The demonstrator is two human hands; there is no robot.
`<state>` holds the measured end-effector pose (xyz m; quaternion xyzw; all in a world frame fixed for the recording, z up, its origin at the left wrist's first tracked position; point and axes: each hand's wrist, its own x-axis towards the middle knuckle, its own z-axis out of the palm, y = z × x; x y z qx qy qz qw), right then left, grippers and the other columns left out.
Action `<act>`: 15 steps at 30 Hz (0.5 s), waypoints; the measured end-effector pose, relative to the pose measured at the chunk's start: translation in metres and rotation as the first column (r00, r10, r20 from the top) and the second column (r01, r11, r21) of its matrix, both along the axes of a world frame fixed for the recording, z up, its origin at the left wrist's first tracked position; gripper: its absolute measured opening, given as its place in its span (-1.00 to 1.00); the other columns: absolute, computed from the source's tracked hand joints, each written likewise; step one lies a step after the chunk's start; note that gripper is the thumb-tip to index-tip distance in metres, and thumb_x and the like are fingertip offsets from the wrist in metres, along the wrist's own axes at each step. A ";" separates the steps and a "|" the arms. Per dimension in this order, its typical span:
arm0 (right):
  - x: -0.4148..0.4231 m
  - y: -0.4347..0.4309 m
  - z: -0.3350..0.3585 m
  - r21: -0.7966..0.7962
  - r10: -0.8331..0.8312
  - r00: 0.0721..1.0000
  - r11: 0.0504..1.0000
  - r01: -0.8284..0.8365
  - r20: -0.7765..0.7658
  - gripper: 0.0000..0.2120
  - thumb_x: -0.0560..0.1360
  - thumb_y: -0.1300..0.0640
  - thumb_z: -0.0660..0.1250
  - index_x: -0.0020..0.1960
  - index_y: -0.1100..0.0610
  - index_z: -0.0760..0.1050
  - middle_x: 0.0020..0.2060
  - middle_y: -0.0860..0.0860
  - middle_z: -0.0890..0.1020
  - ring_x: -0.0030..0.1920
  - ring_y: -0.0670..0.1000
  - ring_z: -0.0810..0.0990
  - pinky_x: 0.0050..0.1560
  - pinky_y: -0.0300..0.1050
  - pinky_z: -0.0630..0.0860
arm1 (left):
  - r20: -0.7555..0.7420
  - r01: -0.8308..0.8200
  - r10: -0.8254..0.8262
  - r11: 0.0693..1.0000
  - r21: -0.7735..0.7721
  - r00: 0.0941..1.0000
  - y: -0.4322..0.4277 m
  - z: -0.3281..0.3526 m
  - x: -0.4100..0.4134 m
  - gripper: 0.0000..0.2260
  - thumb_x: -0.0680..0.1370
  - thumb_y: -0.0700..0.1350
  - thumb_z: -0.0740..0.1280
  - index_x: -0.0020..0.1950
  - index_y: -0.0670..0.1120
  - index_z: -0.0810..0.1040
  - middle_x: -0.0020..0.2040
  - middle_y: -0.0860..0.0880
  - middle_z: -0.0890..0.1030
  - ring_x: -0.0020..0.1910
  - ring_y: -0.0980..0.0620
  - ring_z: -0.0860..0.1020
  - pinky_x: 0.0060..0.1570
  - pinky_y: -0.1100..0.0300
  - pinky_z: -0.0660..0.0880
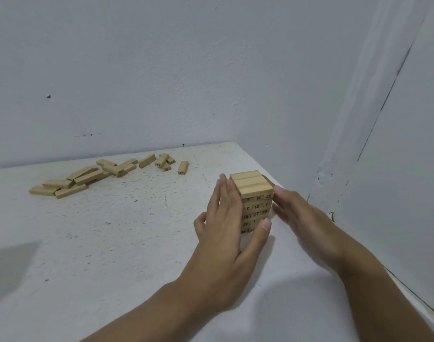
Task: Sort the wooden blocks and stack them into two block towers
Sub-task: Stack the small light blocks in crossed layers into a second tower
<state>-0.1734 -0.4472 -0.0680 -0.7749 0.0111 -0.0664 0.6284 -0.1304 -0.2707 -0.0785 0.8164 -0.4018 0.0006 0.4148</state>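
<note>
- Head view: block tower [254, 193] stands at 3 o'clock on the table [112, 243]; loose blocks [87, 177] lie at 10 o'clock.
- Left hand [226, 233] and right hand [307, 225] press its sides with straight fingers, gripping nothing.
- Uneven pressing could shift layers and topple it.

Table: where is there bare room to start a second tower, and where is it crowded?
The widest bare patch of table lies in front of the loose blocks at the far left, and left of the tower. It is crowded around the tower, where the left hand and right hand press its sides, close to the wall.
</note>
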 end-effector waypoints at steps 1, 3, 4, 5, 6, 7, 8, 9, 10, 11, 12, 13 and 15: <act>0.000 0.000 0.000 0.005 0.000 1.000 1.000 0.000 0.000 -0.67 0.62 -0.27 0.10 0.31 -0.46 0.49 0.41 -0.44 0.44 0.49 -0.36 0.27 0.63 0.00 0.05 | -0.003 -0.001 0.001 1.000 0.002 1.000 0.000 0.000 0.000 -0.33 0.69 0.21 0.03 0.63 0.11 -0.34 0.59 0.29 -0.36 0.47 0.42 -0.43 0.55 0.13 -0.28; 0.001 0.001 -0.001 0.000 -0.005 1.000 1.000 0.005 0.006 -0.64 0.61 -0.24 0.07 0.31 -0.44 0.51 0.41 -0.42 0.45 0.50 -0.34 0.28 0.62 0.01 0.06 | -0.007 -0.001 0.001 1.000 0.005 1.000 0.000 0.001 -0.001 -0.33 0.68 0.21 0.02 0.63 0.10 -0.35 0.59 0.29 -0.36 0.46 0.42 -0.44 0.55 0.13 -0.28; 0.001 0.001 -0.001 -0.006 -0.008 1.000 1.000 0.008 0.011 -0.64 0.61 -0.23 0.07 0.29 -0.46 0.51 0.40 -0.42 0.46 0.49 -0.34 0.29 0.62 0.01 0.07 | -0.006 -0.001 0.001 1.000 0.007 1.000 0.000 0.001 -0.001 -0.33 0.68 0.21 0.01 0.63 0.10 -0.35 0.59 0.28 -0.36 0.46 0.42 -0.44 0.54 0.13 -0.29; 0.001 0.001 -0.001 -0.013 -0.011 1.000 1.000 0.011 0.013 -0.65 0.61 -0.24 0.07 0.27 -0.49 0.51 0.40 -0.41 0.47 0.49 -0.33 0.30 0.61 0.02 0.08 | -0.006 -0.001 0.001 1.000 0.010 1.000 0.000 0.001 -0.001 -0.33 0.68 0.21 0.00 0.63 0.10 -0.35 0.59 0.28 -0.36 0.46 0.42 -0.45 0.53 0.14 -0.30; 0.001 0.002 -0.001 -0.017 -0.009 1.000 1.000 0.009 0.014 -0.65 0.61 -0.24 0.07 0.28 -0.50 0.50 0.40 -0.41 0.47 0.49 -0.32 0.31 0.61 0.03 0.09 | -0.006 -0.001 0.001 1.000 0.015 1.000 -0.001 0.001 -0.001 -0.33 0.68 0.22 0.00 0.63 0.10 -0.35 0.59 0.28 -0.37 0.46 0.42 -0.45 0.52 0.15 -0.31; 0.001 0.002 -0.001 -0.019 -0.009 1.000 1.000 0.009 0.016 -0.65 0.62 -0.25 0.07 0.30 -0.49 0.49 0.41 -0.40 0.46 0.50 -0.31 0.30 0.62 0.04 0.08 | -0.005 0.000 0.000 1.000 0.019 1.000 -0.001 0.001 -0.001 -0.33 0.68 0.22 -0.01 0.63 0.10 -0.34 0.59 0.28 -0.37 0.46 0.42 -0.45 0.52 0.15 -0.31; 0.002 0.001 -0.002 -0.023 -0.009 1.000 1.000 0.009 0.018 -0.64 0.62 -0.25 0.07 0.33 -0.47 0.48 0.42 -0.39 0.46 0.51 -0.30 0.30 0.61 0.05 0.08 | -0.003 0.001 -0.001 1.000 0.023 1.000 -0.001 0.001 -0.001 -0.33 0.68 0.22 -0.01 0.63 0.10 -0.34 0.59 0.27 -0.37 0.46 0.42 -0.46 0.52 0.15 -0.31; 0.002 0.001 -0.002 -0.027 -0.010 1.000 1.000 0.010 0.018 -0.64 0.62 -0.25 0.07 0.34 -0.46 0.47 0.42 -0.38 0.46 0.51 -0.29 0.29 0.61 0.06 0.08 | -0.002 0.002 -0.002 1.000 0.025 1.000 -0.001 0.001 -0.001 -0.33 0.68 0.22 -0.01 0.63 0.10 -0.33 0.59 0.27 -0.37 0.46 0.42 -0.46 0.53 0.14 -0.30; 0.002 0.000 -0.003 -0.031 -0.012 1.000 0.999 0.013 0.018 -0.63 0.62 -0.25 0.07 0.35 -0.45 0.47 0.43 -0.38 0.46 0.52 -0.28 0.29 0.61 0.06 0.08 | -0.002 0.003 -0.003 1.000 0.026 1.000 -0.001 0.001 -0.001 -0.33 0.68 0.22 0.00 0.63 0.09 -0.34 0.60 0.27 -0.37 0.46 0.41 -0.46 0.54 0.13 -0.30; 0.002 0.000 -0.003 -0.029 -0.014 1.000 0.999 0.015 0.018 -0.63 0.62 -0.25 0.07 0.35 -0.45 0.47 0.42 -0.38 0.46 0.52 -0.28 0.30 0.61 0.06 0.08 | -0.004 0.004 -0.004 1.000 0.024 1.000 -0.001 0.001 -0.001 -0.32 0.68 0.22 0.00 0.63 0.09 -0.35 0.60 0.26 -0.37 0.46 0.41 -0.45 0.55 0.12 -0.29; 0.002 0.001 -0.003 -0.029 -0.014 1.000 0.999 0.015 0.021 -0.64 0.63 -0.24 0.07 0.34 -0.45 0.48 0.42 -0.38 0.46 0.51 -0.28 0.30 0.61 0.06 0.08 | -0.005 0.004 -0.004 1.000 0.020 1.000 -0.001 0.001 -0.001 -0.32 0.68 0.22 0.00 0.62 0.09 -0.36 0.60 0.26 -0.37 0.46 0.42 -0.45 0.56 0.11 -0.29; 0.002 0.002 -0.002 -0.028 -0.012 1.000 1.000 0.012 0.024 -0.65 0.64 -0.24 0.07 0.32 -0.46 0.49 0.42 -0.38 0.47 0.51 -0.29 0.30 0.61 0.04 0.08 | -0.006 0.004 -0.004 1.000 0.016 1.000 -0.001 0.001 -0.001 -0.32 0.68 0.21 0.01 0.62 0.09 -0.36 0.60 0.26 -0.36 0.46 0.42 -0.45 0.56 0.11 -0.28; 0.002 0.003 0.000 -0.019 -0.003 0.999 1.000 0.004 0.034 -0.69 0.67 -0.24 0.09 0.31 -0.47 0.50 0.41 -0.39 0.47 0.50 -0.31 0.31 0.61 0.01 0.08 | -0.001 0.002 -0.002 1.000 0.007 1.000 0.000 0.001 -0.001 -0.32 0.68 0.21 0.02 0.61 0.09 -0.37 0.60 0.26 -0.35 0.46 0.42 -0.44 0.55 0.13 -0.27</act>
